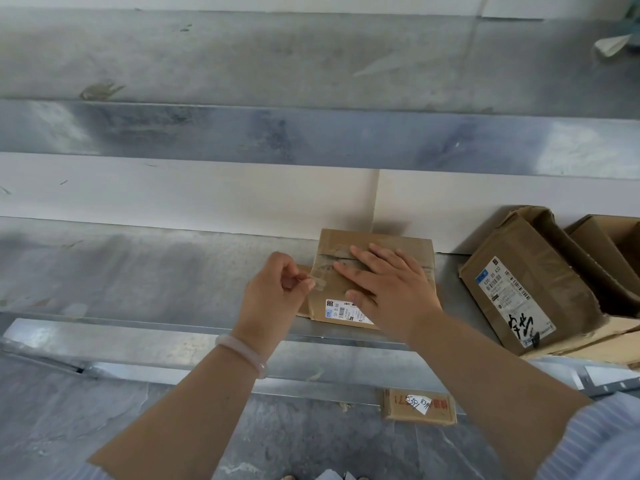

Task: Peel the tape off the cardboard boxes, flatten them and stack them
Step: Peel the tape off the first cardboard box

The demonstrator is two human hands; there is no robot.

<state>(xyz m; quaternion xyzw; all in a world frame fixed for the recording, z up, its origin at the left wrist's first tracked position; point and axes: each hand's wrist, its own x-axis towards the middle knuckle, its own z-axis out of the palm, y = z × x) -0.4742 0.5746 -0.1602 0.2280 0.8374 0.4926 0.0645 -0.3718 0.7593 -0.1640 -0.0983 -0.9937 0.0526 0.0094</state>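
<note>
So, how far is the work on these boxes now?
Done: flat cardboard lies at the right, under the open boxes. In hand: the left hand pinches tape on the small box; the right hand presses it down. Left: that box, the two open boxes and a lower box seem unflattened.

Soft, fairly bright, even light. Pale glare sits on the left end of the front lip of the grey metal shelf (104, 271) and on the grey metal beam (311, 140) above. A faint shadow falls behind the small brown cardboard box (346, 244). The frame is slightly soft, and straight edges bow near the corners.
</note>
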